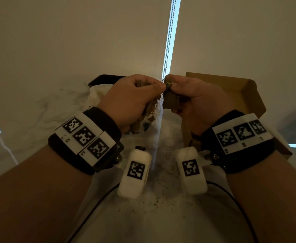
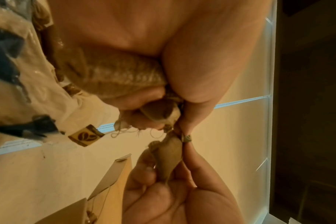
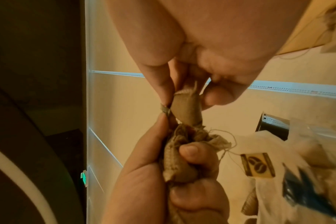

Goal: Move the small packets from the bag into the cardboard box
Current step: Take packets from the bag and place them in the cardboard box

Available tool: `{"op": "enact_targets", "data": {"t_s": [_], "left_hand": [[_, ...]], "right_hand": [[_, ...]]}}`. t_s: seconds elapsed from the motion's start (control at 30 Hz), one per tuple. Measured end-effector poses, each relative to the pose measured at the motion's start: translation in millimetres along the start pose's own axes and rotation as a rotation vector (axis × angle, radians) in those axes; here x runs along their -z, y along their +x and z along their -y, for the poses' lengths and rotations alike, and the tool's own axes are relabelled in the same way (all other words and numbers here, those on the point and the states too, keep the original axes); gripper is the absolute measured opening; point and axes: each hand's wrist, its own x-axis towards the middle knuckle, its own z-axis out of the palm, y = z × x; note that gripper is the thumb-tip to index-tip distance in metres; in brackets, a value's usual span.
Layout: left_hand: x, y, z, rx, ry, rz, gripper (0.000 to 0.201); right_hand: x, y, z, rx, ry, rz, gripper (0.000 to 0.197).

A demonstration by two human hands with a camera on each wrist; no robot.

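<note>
Both hands are raised together over the counter. My left hand (image 1: 152, 87) grips a bunch of small burlap packets (image 2: 121, 75) that hang below the fist, with a coffee-bean tag (image 3: 257, 165) dangling on a thread. My right hand (image 1: 172, 85) pinches a single burlap packet (image 1: 170, 100) by its neck, right against the bunch. Loose threads run between the two, and a small tag (image 2: 186, 138) sits between the thumbs. The clear plastic bag (image 1: 98, 95) lies behind my left hand. To the right stands the cardboard box (image 1: 240, 88) with its lid up.
A black tray (image 1: 105, 78) stands at the back left behind the bag. Crumbs are strewn over the pale marbled counter (image 1: 161, 199) below my wrists. A blind with a bead chain (image 1: 169, 41) closes the back.
</note>
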Motion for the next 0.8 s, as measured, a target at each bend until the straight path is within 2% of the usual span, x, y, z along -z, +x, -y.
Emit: {"op": "enact_targets", "data": {"t_s": [0.1, 0.27, 0.43, 0.53, 0.6, 0.8], "left_hand": [[0.4, 0.1, 1.6, 0.016, -0.005, -0.023, 0.02], [-0.6, 1.1, 4.1, 0.024, -0.001, -0.01, 0.024], [-0.6, 2.4, 6.0, 0.019, -0.03, -0.03, 0.019], [-1.4, 0.3, 3.6, 0.017, 0.009, -0.021, 0.018], [-2.1, -0.6, 2.4, 0.008, 0.021, -0.01, 0.016], [-3.8, -2.4, 1.3, 0.03, 0.018, 0.026, 0.013]], "right_hand": [[-0.2, -3.1, 1.1, 0.014, 0.039, 0.008, 0.018], [2.0, 2.2, -0.2, 0.022, -0.113, 0.023, 0.015], [6.7, 3.3, 0.1, 0.052, -0.156, -0.002, 0.017], [9.4, 2.2, 0.2, 0.076, -0.296, -0.037, 0.019], [10.7, 0.6, 0.9, 0.108, -0.419, -0.009, 0.019], [12.6, -6.9, 6.2, 0.113, -0.559, 0.043, 0.021]]}}
